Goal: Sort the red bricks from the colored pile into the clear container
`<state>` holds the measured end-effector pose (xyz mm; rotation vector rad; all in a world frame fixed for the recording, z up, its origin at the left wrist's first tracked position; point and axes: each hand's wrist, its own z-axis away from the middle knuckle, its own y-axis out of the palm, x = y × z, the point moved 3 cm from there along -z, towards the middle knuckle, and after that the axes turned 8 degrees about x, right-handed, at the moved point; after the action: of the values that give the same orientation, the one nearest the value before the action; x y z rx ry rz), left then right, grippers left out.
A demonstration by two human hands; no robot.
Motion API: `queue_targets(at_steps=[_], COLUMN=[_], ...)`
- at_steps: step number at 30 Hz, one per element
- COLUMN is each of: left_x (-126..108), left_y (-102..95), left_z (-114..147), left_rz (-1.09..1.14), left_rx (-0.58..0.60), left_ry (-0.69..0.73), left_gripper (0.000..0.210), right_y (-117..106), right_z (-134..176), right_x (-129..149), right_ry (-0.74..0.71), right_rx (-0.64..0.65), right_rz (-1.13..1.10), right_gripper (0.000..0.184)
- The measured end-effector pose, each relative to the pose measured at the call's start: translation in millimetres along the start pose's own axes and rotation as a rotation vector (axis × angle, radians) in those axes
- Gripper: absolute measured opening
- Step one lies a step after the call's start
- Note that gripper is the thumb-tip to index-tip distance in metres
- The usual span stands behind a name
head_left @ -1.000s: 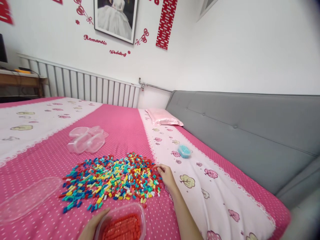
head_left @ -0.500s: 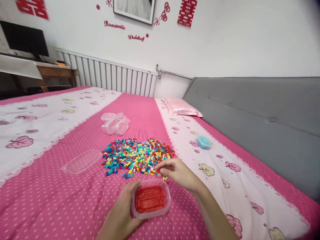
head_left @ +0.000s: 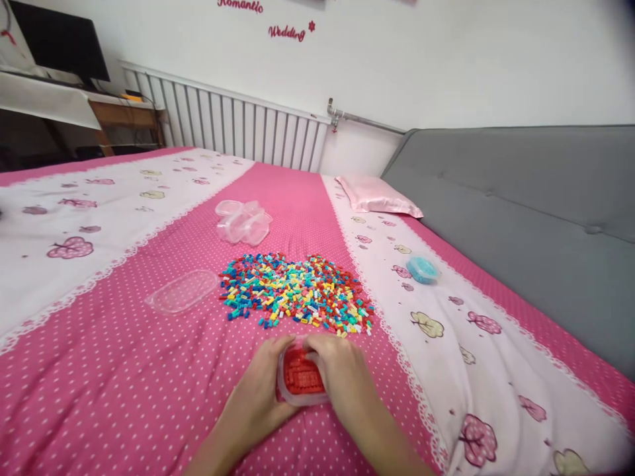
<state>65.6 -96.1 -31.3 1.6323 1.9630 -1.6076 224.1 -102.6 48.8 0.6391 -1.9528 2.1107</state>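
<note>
A small clear plastic container [head_left: 303,399] is held low in front of me by my left hand [head_left: 265,380], wrapped round its left side. Red toy bricks [head_left: 301,379] lie packed inside it. My right hand [head_left: 342,367] reaches over the container's right part, fingers bent down inside and pressed together at the red bricks. Whatever those fingertips pinch is hidden. Just beyond both hands spreads a pile of mixed coloured bricks [head_left: 297,291] in red, blue, yellow, green and white.
A clear lid [head_left: 186,291] lies left of the pile. Several clear containers [head_left: 245,223] are bunched farther back. Toward the right sits a closed container of light blue pieces [head_left: 423,270]. A pink pillow [head_left: 377,196] rests by the grey headboard [head_left: 520,192].
My right hand has moved from the pile's near right edge back to the container, fingers now inside it. My left hand still holds the container. The view has tilted down.
</note>
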Motion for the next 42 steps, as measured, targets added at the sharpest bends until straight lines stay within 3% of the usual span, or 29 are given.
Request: queue_targets(at_steps=[11,25,42], left_x=[-6.7,-1.9,-3.1], left_y=[-1.7,0.2,0.0], left_z=[-2.2,-0.3,-1.6], left_rz=[0.024,0.026,0.001], left_rx=[0.022,0.056,0.052], left_ry=[-0.013,-0.025,-0.015], left_gripper=[0.075,0.074,0.076], right_y=[8.9,3.5,5.2], right_z=[-3.0,-2.3,-1.8], right_x=[-3.3,-1.3,-5.4], right_ry=[-0.062,0.004,-0.039], right_rx=[0.05,0.123,0.119], right_rz=[-0.021,0.069,0.058], right_gripper=[0.025,0.02,0.028])
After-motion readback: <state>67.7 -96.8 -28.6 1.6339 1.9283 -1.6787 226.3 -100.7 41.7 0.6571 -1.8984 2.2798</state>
